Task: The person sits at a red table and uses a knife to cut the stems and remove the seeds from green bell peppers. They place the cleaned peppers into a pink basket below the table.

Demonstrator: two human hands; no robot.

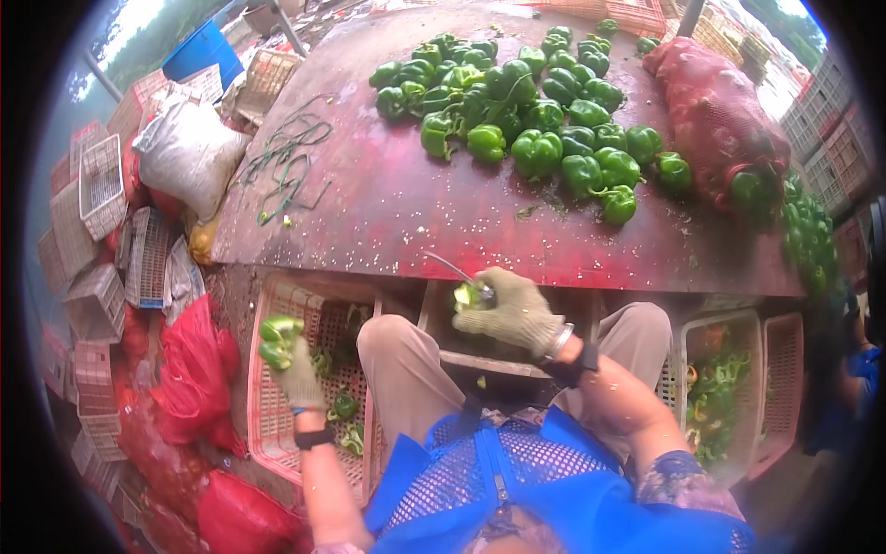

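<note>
My left hand (299,374), in a beige knit glove, holds a green bell pepper (278,341) above a pink plastic crate (259,415) with some peppers inside. In front of my lap my gloved right hand (512,311) grips a small metal tool with a thin curved end (446,263) and a pale green pepper piece (467,296). The tool's handle is mostly hidden by the glove. Many green bell peppers (536,154) are heaped on the far middle of the red-stained table (387,228). Pale seeds are scattered along its near part.
A red mesh sack (720,118) of peppers lies at the table's right. Green string (287,159) lies at its left. A crate of pepper scraps (740,388) stands by my right knee. Red bags (190,381), a white sack (187,156) and stacked crates (100,187) stand on the left.
</note>
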